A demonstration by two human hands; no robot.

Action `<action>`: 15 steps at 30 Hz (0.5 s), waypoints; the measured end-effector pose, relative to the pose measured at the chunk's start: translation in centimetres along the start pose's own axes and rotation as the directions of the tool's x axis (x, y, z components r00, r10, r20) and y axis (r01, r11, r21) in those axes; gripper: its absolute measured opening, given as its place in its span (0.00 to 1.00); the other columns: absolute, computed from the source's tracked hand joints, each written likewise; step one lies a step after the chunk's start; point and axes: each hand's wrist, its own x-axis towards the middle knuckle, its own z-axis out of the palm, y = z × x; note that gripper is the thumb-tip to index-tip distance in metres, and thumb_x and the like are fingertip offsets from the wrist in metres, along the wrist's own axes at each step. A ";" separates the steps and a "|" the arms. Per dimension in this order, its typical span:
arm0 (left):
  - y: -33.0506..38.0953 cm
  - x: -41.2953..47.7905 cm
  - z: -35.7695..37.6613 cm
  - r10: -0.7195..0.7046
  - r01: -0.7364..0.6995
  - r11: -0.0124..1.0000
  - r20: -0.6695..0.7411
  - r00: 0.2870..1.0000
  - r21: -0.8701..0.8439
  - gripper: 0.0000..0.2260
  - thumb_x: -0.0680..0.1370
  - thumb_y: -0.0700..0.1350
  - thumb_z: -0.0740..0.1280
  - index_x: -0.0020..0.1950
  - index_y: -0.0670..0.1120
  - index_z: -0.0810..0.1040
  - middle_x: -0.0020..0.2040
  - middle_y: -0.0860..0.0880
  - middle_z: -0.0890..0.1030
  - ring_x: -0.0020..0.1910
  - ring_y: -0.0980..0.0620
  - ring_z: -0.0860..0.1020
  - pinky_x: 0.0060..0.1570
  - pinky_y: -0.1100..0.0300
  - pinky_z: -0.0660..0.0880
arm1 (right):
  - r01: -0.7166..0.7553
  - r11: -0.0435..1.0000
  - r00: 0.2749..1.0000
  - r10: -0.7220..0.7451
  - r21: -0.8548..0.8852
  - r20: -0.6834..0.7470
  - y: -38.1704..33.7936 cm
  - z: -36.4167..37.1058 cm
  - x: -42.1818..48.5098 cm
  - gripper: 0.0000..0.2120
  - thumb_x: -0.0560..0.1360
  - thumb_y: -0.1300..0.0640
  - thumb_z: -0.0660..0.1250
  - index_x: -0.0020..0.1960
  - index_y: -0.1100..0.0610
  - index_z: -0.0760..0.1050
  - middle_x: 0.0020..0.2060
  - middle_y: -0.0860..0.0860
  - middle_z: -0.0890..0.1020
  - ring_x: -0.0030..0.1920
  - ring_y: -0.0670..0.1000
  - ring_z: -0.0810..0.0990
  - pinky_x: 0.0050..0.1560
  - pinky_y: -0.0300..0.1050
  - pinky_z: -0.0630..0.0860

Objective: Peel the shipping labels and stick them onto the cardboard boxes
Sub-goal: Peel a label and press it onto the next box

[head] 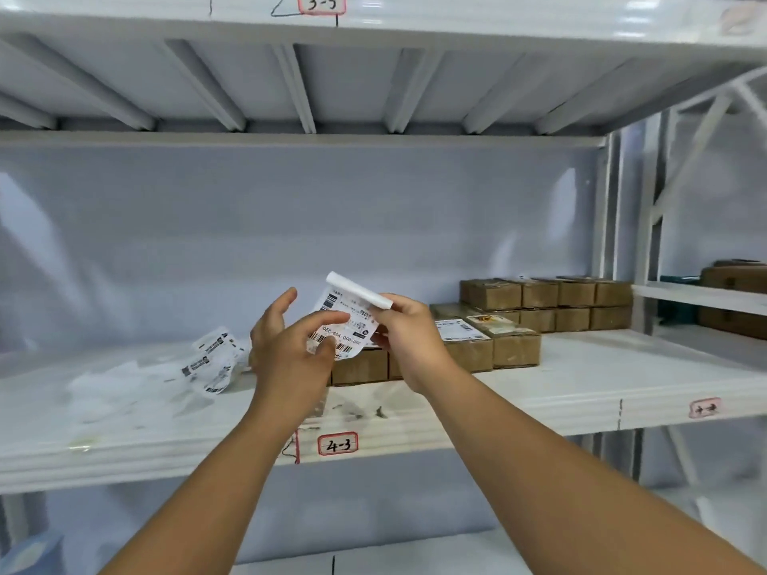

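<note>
White paper printed with black barcodes, a shipping label point(346, 321), is held up between two bare hands in front of a white metal shelf point(581, 379). The left hand point(290, 350) pinches the label's lower left part between thumb and forefinger. Its other fingers point(287, 297) are raised and spread apart. The right hand point(409, 338) has its fingers curled and pinches the label's right edge, just below where the top of the sheet curls over into a plain white roll point(359, 290).

Directly behind and below the fingers of both hands, a row of small brown cardboard boxes point(361, 365) sits on the shelf board. Just to the right of the right hand's fingers, one labelled box point(458, 330) carries a white label on its top. Further right and behind, a stack of boxes point(548, 302) stands two high.

To the left of the left hand's fingers, a crumpled pile of loose labels point(211, 361) and clear film lies on the shelf board. Below the fingers, on the shelf's front edge, a red-bordered tag point(337, 444) reads "4-3".
</note>
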 end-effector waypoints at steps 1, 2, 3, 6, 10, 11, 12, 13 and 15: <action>0.7 0.0 0.4 0.010 -0.007 0.999 0.054 0.999 -0.040 0.17 0.77 0.38 0.65 0.50 0.62 0.77 0.73 0.55 0.59 0.69 0.56 0.59 0.64 0.61 0.60 | -0.011 1.000 1.000 0.012 0.021 -0.010 -0.2 -0.9 -0.1 0.12 0.78 0.66 0.61 0.43 0.53 0.78 0.39 0.52 0.79 0.43 0.52 0.76 0.41 0.40 0.73; 1.3 0.0 0.8 0.009 0.001 0.996 0.117 0.993 -0.086 0.17 0.77 0.37 0.65 0.51 0.62 0.77 0.73 0.55 0.58 0.67 0.57 0.62 0.58 0.67 0.61 | -0.024 0.999 0.999 0.025 0.044 -0.024 -0.4 -1.7 -0.3 0.12 0.78 0.66 0.60 0.42 0.53 0.78 0.38 0.52 0.79 0.42 0.52 0.76 0.39 0.40 0.73; 1.9 -0.1 1.2 0.007 0.014 0.993 0.171 0.985 -0.121 0.18 0.77 0.36 0.65 0.53 0.61 0.77 0.72 0.54 0.59 0.66 0.58 0.64 0.53 0.72 0.61 | -0.038 0.997 0.998 0.041 0.062 -0.042 -0.5 -2.5 -0.4 0.12 0.79 0.65 0.60 0.42 0.54 0.77 0.37 0.52 0.79 0.41 0.52 0.77 0.38 0.39 0.72; 3.1 -0.1 2.6 -0.003 0.060 0.972 0.246 0.969 -0.226 0.18 0.76 0.34 0.65 0.55 0.58 0.77 0.67 0.53 0.66 0.62 0.55 0.70 0.42 0.79 0.66 | -0.085 0.992 0.988 0.096 0.091 -0.122 -0.9 -4.7 -0.7 0.11 0.80 0.58 0.60 0.41 0.54 0.75 0.35 0.51 0.80 0.35 0.50 0.78 0.32 0.38 0.72; 4.4 -0.3 3.7 -0.068 0.249 0.854 0.376 0.924 -0.457 0.17 0.75 0.32 0.66 0.53 0.54 0.80 0.55 0.51 0.79 0.47 0.57 0.80 0.42 0.70 0.74 | -0.103 0.991 0.955 0.121 0.080 -0.271 -0.8 -7.6 -0.3 0.05 0.80 0.59 0.61 0.46 0.52 0.69 0.42 0.52 0.80 0.38 0.49 0.78 0.33 0.38 0.74; 4.7 -0.4 4.0 -0.061 0.277 0.828 0.413 0.909 -0.487 0.17 0.74 0.31 0.66 0.53 0.53 0.80 0.53 0.49 0.81 0.47 0.53 0.81 0.44 0.67 0.75 | -0.112 0.992 0.943 0.126 0.064 -0.308 -0.6 -8.3 -0.2 0.05 0.79 0.60 0.62 0.47 0.51 0.66 0.44 0.53 0.79 0.41 0.51 0.78 0.37 0.41 0.74; 5.0 -0.4 4.3 -0.052 0.296 0.815 0.446 0.894 -0.499 0.17 0.74 0.31 0.66 0.53 0.52 0.80 0.52 0.47 0.82 0.47 0.51 0.82 0.45 0.64 0.76 | -0.125 0.991 0.933 0.135 0.052 -0.333 -0.5 -8.9 -0.1 0.07 0.78 0.60 0.62 0.47 0.52 0.64 0.45 0.53 0.77 0.43 0.52 0.77 0.40 0.44 0.72; 5.2 -0.5 4.6 -0.045 0.313 0.804 0.474 0.880 -0.505 0.17 0.74 0.30 0.66 0.53 0.51 0.80 0.51 0.47 0.82 0.46 0.50 0.82 0.46 0.62 0.77 | -0.134 0.990 0.928 0.141 0.044 -0.343 -0.5 -9.4 0.0 0.09 0.78 0.61 0.61 0.46 0.52 0.62 0.44 0.54 0.76 0.43 0.53 0.75 0.40 0.45 0.71; 5.6 -0.6 5.3 -0.036 0.350 0.773 0.515 0.857 -0.529 0.17 0.74 0.29 0.66 0.54 0.49 0.79 0.49 0.46 0.82 0.43 0.51 0.82 0.49 0.59 0.78 | -0.148 0.989 0.928 0.136 -0.007 -0.347 -0.3 -10.1 0.2 0.11 0.78 0.62 0.60 0.42 0.52 0.60 0.43 0.54 0.73 0.43 0.53 0.73 0.37 0.43 0.67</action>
